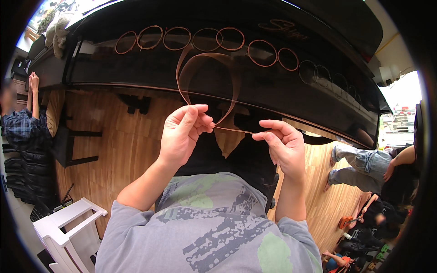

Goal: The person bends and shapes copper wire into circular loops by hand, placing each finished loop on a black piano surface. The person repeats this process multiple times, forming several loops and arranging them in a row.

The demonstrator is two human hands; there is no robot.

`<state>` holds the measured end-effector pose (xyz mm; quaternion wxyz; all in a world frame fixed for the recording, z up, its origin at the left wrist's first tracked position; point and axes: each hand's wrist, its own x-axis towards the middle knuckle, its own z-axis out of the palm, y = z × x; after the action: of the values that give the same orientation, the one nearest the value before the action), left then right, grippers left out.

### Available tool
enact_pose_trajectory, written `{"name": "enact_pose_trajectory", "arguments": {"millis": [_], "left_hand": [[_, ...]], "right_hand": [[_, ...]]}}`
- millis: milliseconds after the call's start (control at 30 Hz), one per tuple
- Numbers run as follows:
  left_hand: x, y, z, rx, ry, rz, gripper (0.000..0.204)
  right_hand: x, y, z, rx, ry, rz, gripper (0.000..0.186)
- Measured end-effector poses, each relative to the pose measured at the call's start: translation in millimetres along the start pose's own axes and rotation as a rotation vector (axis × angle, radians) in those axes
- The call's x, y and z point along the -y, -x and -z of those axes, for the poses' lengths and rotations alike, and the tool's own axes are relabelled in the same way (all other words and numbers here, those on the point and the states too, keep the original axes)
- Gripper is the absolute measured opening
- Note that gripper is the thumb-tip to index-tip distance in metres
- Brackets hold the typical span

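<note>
My left hand [184,129] is closed in a pinch on a coil of copper-coloured wire [239,75], which looks like an instrument string. Its large loop rises above my fingers and is smeared by motion. A short stretch of the same wire runs across to my right hand [284,148], whose thumb and fingertips pinch its end. Both hands are held up in front of the piano's edge. Beyond them, on the black piano [154,68], several more wire coils [262,53] lie in a row, copper ones at left and middle, duller thin ones [308,72] at right.
At the left, a person in a plaid shirt [20,123] sits near a black bench [75,145]. A white wooden frame [68,227] stands at lower left. To the right are another person's jeans [359,166] and a small orange stringed instrument [346,222]. Below is a wooden floor [118,150].
</note>
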<state>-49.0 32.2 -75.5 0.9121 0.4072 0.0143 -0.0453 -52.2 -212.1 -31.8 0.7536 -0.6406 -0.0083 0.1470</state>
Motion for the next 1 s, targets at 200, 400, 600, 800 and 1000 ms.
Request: {"name": "enact_pose_trajectory", "arguments": {"millis": [200, 400, 600, 800, 1000], "left_hand": [[-9.7, -7.1, 5.2, -0.046, -0.058, -0.045, 0.027], [-14.9, -5.8, 3.5, 0.003, -0.022, -0.088, 0.024], [-16.5, -8.6, -3.4, 0.007, 0.04, -0.175, 0.028], [-27.9, -12.1, -8.5, 0.143, 0.297, -0.086, 0.027], [-39.0, -17.0, -8.0, 0.32, 0.443, 0.153, 0.024]], "right_hand": [[3.2, 2.3, 9.1, 0.019, 0.147, -0.022, 0.012], [5.5, 5.5, 8.8, 0.085, 0.349, -0.02, 0.009], [-8.3, -0.7, -0.2, 0.25, 0.629, -0.042, 0.009], [-20.9, -4.6, -12.8, 0.338, 0.916, 0.029, 0.013], [-29.6, -7.7, -4.6, 0.426, 0.929, -0.051, 0.019]]}}
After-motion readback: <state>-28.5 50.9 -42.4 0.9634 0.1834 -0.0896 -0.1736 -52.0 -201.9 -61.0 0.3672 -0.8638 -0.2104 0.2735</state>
